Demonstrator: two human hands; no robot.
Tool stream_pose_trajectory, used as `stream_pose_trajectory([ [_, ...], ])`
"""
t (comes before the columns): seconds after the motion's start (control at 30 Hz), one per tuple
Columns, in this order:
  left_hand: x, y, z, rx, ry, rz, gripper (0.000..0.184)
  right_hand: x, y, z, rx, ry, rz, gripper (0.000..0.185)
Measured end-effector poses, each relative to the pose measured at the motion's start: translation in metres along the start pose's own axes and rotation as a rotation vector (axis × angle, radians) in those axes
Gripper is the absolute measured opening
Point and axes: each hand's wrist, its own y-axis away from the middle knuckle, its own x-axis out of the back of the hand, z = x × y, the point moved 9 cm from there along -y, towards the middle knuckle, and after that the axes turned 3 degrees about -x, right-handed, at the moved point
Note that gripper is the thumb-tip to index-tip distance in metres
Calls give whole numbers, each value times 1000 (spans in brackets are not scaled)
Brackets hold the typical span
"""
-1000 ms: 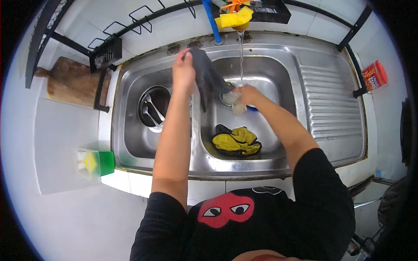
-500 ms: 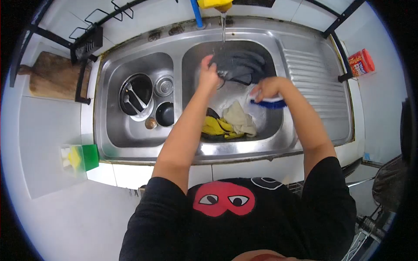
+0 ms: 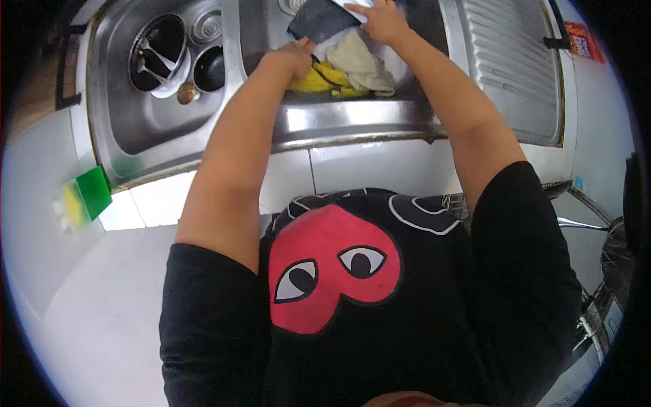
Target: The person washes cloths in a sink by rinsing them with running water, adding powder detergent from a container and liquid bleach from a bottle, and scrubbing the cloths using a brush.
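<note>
At twelve o'clock, the right hand [image 3: 388, 24] clasps a white brush [image 3: 352, 3] over grey cloth [image 3: 322, 22], the left hand [image 3: 293, 58], grip indeterminable, lies at its seven-o'clock edge, and cream cloth [image 3: 359, 61] at five partly covers yellow cloth [image 3: 325, 78].

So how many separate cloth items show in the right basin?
3 visible: a dark grey cloth at the back, a cream cloth in front of it, and a yellow cloth to the cream one's left. More may be hidden.

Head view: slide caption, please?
Left hand at a dark cloth, right hand on a white object, cream cloth and yellow cloth in the basin.
</note>
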Motion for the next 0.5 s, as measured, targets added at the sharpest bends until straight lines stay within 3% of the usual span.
stream_pose_trajectory([
  [0.17,35,24,18,97,36,-71,48,2,14,-5,6,39,-1,48],
  [0.27,23,19,22,44,-106,-61,48,-4,13,-2,13,80,28,47],
  [0.37,37,34,37,4,-96,-124,43,-9,12,5,-18,-79,-140,49],
  [0.47,73,47,36,-89,-68,244,40,10,-11,16,92,-159,186,49],
  [0.5,87,56,36,-95,13,279,40,32,-13,9,231,-130,166,47],
])
